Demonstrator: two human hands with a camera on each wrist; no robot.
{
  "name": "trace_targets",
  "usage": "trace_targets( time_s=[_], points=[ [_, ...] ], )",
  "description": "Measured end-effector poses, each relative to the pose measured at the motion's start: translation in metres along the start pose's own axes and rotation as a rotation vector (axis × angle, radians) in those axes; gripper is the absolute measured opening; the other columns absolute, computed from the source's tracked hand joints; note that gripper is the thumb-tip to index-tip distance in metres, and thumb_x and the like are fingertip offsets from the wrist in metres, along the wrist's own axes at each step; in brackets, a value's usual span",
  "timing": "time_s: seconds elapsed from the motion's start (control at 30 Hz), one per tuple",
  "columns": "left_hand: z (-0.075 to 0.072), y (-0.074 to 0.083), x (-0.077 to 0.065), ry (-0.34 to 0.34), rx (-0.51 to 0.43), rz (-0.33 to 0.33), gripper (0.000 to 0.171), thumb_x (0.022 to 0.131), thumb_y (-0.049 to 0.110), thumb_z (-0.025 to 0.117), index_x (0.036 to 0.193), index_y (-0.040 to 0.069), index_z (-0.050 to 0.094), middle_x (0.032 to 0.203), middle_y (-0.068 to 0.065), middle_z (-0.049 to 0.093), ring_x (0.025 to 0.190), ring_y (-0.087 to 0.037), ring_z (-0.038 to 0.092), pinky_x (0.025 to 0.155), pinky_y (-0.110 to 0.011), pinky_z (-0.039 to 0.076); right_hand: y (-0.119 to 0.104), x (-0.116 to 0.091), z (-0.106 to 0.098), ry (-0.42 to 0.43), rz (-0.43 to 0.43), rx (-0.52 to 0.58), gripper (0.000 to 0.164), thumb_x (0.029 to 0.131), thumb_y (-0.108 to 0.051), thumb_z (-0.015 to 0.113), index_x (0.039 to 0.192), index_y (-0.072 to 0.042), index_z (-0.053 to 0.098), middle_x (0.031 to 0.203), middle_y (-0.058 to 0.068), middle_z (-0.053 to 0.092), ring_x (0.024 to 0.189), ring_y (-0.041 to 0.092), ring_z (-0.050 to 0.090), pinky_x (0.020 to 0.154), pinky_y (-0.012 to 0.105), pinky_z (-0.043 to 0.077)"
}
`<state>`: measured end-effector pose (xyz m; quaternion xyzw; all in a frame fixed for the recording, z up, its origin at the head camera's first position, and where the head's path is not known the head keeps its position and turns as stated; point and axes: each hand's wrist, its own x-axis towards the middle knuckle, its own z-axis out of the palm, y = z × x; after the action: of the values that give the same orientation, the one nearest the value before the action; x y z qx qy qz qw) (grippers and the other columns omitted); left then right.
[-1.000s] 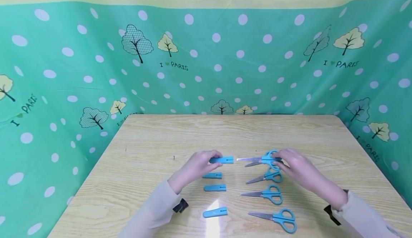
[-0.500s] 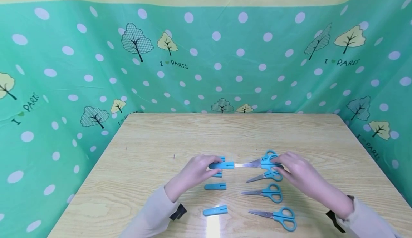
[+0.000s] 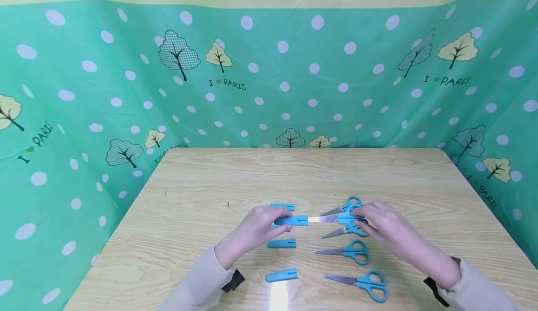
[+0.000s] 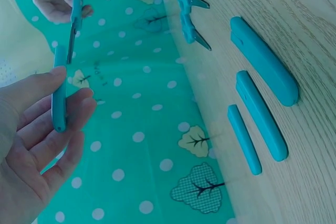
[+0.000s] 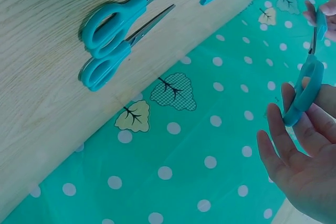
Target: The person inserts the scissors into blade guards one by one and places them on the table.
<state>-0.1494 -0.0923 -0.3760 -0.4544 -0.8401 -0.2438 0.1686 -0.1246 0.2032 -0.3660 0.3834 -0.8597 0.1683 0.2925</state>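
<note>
Left hand (image 3: 258, 224) pinching a blue blade cover (image 3: 298, 220) between slightly parted fingers (image 4: 71, 153), right hand (image 3: 383, 217) likewise pinching blue scissors (image 3: 344, 216) by the handle, blade (image 3: 329, 218) pointing to the cover, both hovering above the table (image 3: 210, 175), open surface stretching toward the far edge (image 3: 235, 148).

Blue cover (image 3: 299, 220), blue-handled scissors (image 3: 345, 218)
Scissors at the cover's three o'clock, steel blade (image 3: 329, 219) pointing to nine, toward its mouth.

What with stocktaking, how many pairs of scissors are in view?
5: the held pair in the right hand; on the table, from far to near, the farthest pair, the second pair, the third pair and the nearest pair. The held pair partly hides two others.
</note>
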Motion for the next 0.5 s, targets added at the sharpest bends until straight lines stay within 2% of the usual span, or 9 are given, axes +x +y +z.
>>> trace_targets(
  time_s=[0.23, 0.5],
  points=[
    [0.0011, 0.0017, 0.0013, -0.004, 0.01, 0.015, 0.021, 0.074, 0.015, 0.071, 0.092, 0.005, 0.064, 0.085, -0.003, 0.068, 0.074, -0.007, 0.063, 0.068, -0.012, 0.048, -0.0032, 0.0006, 0.0012, -0.018, -0.002, 0.009, 0.051, 0.093, -0.042, 0.027, 0.086, -0.007, 0.064, 0.08, -0.001, 0.062, 0.073, 0.013, 0.057, 0.059, 0.028, 0.051],
    [0.0007, 0.0043, 0.0032, -0.002, 0.017, 0.032, 0.021, 0.073, 0.015, 0.071, 0.091, 0.005, 0.065, 0.084, -0.002, 0.068, 0.073, -0.007, 0.063, 0.069, -0.013, 0.048, -0.0041, 0.0005, 0.0001, -0.019, 0.013, 0.01, 0.052, 0.093, -0.042, 0.027, 0.086, -0.007, 0.064, 0.081, -0.001, 0.062, 0.075, 0.014, 0.057, 0.06, 0.029, 0.052]
  ],
)
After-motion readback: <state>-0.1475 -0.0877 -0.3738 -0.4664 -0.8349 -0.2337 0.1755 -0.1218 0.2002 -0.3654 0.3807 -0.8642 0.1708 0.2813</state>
